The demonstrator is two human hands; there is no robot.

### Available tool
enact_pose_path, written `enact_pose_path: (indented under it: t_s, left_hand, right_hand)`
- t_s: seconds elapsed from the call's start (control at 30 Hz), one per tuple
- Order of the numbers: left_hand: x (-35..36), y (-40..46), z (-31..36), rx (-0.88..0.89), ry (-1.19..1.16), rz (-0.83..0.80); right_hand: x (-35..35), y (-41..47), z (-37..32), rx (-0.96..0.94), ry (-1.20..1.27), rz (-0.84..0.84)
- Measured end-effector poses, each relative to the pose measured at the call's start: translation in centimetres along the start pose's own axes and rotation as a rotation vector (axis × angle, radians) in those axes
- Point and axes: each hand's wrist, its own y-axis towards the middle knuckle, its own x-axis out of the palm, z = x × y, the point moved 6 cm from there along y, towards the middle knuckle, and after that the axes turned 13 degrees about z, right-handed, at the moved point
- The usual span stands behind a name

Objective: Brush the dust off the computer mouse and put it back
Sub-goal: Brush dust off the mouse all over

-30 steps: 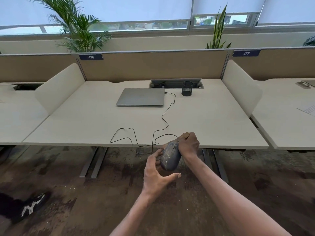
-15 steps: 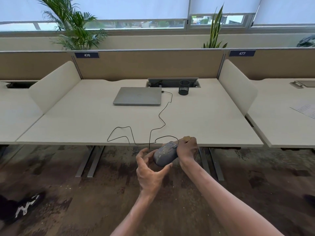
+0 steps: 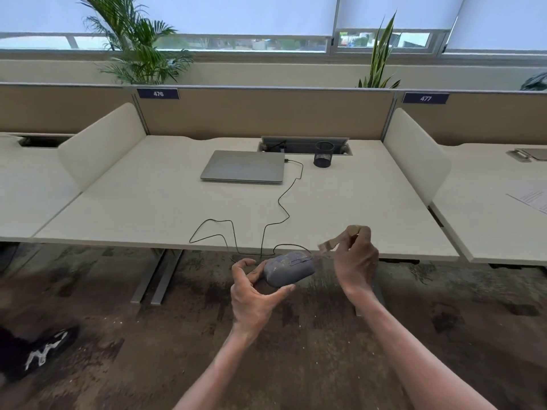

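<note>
A dark shoe (image 3: 44, 352) sits on the carpet at far left. Further right, the left hand (image 3: 254, 294) holds the grey, dust-flecked computer mouse (image 3: 288, 268) in the air just off the near edge of the bench (image 3: 148, 208) — thumb under one side, fingers (image 3: 244, 263) curled round the other. Its thin cable (image 3: 281, 202) loops back across the bench to the closed laptop (image 3: 243, 167). Just right of the mouse, the right hand (image 3: 356, 261) is closed on a small brush (image 3: 337, 239) — blurred, its bristle end near the mouse's front, apparently not touching. A black mesh cup (image 3: 323, 154) stands beside the laptop.

Closed laptop (image 3: 242, 166) beside mesh cup (image 3: 323, 154) on desk (image 3: 148, 208).
</note>
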Motion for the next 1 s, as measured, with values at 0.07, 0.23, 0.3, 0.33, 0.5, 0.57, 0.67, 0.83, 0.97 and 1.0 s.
enact_pose_path:
  t_s: [0.07, 0.23, 0.3, 0.33, 0.5, 0.57, 0.67, 0.83, 0.97, 1.0]
  left_hand:
    - [0.0, 0.1, -0.1, -0.001, 0.004, -0.019]
    - [0.2, 0.2, -0.1, 0.016, 0.011, -0.046]
    - [0.2, 0.2, 0.1, 0.027, 0.009, -0.052]
    - [0.3, 0.2, 0.2, 0.029, 0.004, -0.057]
    - [0.7, 0.0, 0.3, 0.011, -0.021, -0.089]
    - [0.8, 0.0, 0.3, 0.015, -0.02, -0.085]
    - [1.0, -0.1, 0.2, 0.042, -0.027, -0.084]
    - [0.8, -0.2, 0.7, 0.108, -0.054, -0.098]
    - [0.8, 0.2, 0.1, 0.127, -0.048, -0.101]
    - [0.8, 0.3, -0.2, 0.116, -0.041, -0.104]
  right_hand:
    - [-1.0, 0.6, -1.8, -0.156, 0.057, 0.012]
    - [-2.1, 1.4, -7.0, -0.455, 0.242, -0.264]
    - [-2.2, 1.0, -8.9, -0.511, 0.297, -0.452]
    - [-2.2, 0.6, -9.8, -0.534, 0.318, -0.538]
    - [-1.4, -3.1, -12.8, -0.697, 0.258, -0.859]
    - [-0.8, -4.2, -13.4, -0.75, 0.226, -0.883]
    - [0.2, -5.2, -14.1, -0.798, 0.176, -0.883]
    - [0.8, -5.8, -15.3, -0.865, 0.153, -0.858]
    - [1.4, -5.5, -15.7, -0.878, 0.114, -0.805]
    - [1.5, -5.4, -15.7, -0.867, 0.114, -0.796]
